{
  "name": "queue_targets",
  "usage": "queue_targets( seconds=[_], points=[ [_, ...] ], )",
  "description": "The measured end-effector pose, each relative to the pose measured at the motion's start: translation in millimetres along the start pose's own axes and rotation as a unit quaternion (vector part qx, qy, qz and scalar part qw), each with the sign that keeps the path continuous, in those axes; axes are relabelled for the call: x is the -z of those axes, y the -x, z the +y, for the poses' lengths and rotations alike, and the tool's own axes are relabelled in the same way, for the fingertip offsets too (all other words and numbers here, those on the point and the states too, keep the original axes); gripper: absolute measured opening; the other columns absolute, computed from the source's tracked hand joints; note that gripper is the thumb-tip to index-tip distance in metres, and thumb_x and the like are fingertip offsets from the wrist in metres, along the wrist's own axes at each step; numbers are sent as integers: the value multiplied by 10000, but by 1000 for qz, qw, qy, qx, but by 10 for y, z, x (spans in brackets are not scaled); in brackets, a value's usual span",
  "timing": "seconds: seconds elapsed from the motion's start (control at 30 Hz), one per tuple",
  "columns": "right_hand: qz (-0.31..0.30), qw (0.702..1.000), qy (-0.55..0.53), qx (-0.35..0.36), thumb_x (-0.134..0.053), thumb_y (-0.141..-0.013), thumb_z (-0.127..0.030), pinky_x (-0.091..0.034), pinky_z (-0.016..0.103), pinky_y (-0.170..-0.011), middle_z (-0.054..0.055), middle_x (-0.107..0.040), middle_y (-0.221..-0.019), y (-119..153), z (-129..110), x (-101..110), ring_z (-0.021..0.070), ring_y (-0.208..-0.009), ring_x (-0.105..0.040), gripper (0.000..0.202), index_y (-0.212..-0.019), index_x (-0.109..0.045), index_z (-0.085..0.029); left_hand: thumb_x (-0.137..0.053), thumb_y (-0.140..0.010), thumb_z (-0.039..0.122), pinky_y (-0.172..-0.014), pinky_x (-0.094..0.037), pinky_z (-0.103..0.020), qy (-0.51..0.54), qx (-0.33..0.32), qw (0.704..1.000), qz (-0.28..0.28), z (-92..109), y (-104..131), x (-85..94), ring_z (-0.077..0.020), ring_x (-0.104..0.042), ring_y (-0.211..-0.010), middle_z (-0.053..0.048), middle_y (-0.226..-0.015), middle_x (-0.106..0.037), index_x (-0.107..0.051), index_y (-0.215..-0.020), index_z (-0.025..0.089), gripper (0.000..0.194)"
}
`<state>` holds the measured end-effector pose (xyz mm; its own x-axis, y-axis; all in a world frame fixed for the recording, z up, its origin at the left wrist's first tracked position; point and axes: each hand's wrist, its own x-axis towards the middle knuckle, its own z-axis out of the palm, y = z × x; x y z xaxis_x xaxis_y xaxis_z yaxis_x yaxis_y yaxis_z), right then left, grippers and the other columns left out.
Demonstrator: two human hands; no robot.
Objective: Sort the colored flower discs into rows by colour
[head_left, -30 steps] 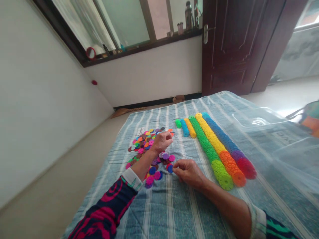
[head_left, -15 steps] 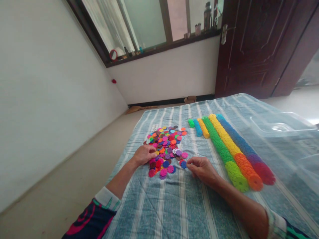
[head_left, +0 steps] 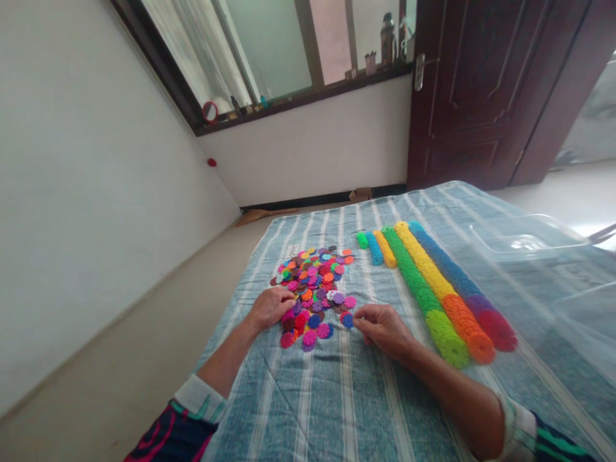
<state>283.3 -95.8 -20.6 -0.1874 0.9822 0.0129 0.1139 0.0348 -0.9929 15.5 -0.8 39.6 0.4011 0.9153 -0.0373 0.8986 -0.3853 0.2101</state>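
A loose pile of small notched plastic discs in many colours lies on the striped bed cover. At the pile's left edge is my left hand, its fingers drawn together over the discs; whatever they pinch is hidden. My right hand rests to the right of the pile with thumb and forefinger closed. Its fingertips reach the edge of a blue disc that overlaps a red one; whether they grip anything is too small to tell. Farther right lie long rows of stacked discs, among them a green row and a yellow row.
Beyond the rows stands a clear plastic container, with another clear shape partly seen at the right edge. Short green, blue and yellow stacks lie at the far side. The striped bed cover ends on the left above the floor.
The view has shifted slightly, so everything sits a little farther left. My left fingers have pulled in slightly, and the yellow disc at their tips is now mostly hidden. My right hand stays by the blue disc.
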Motion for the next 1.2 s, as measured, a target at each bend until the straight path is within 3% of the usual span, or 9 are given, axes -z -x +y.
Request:
queue_targets(
  seconds=[0.7, 1.2],
  points=[
    [-2, 1000, -19, 6, -558, -760, -258, -307, 187, -413, -63, -489, -413, -10, 5, -6, 80, -381, -444, 140, -695, -644, -169, -476, -704, 274, -671, -416, -232, 13, 83, 991, 100, 73, 52, -42, -153, -608, -719, -18, -748, -701, -686, -635, 202, 233],
    [1, 1000, -14, 5, -557, -758, -230, -304, 187, -425, -67, -490, -413, 2, -45, 8, 75, -389, -443, 124, -690, -640, -166, -506, -656, 310, -639, -430, -229, 81, 119, 983, 117, 106, 144, -95, -147, -614, -669, 29, -664, -692, -697, -659, 211, 215]
  ],
)
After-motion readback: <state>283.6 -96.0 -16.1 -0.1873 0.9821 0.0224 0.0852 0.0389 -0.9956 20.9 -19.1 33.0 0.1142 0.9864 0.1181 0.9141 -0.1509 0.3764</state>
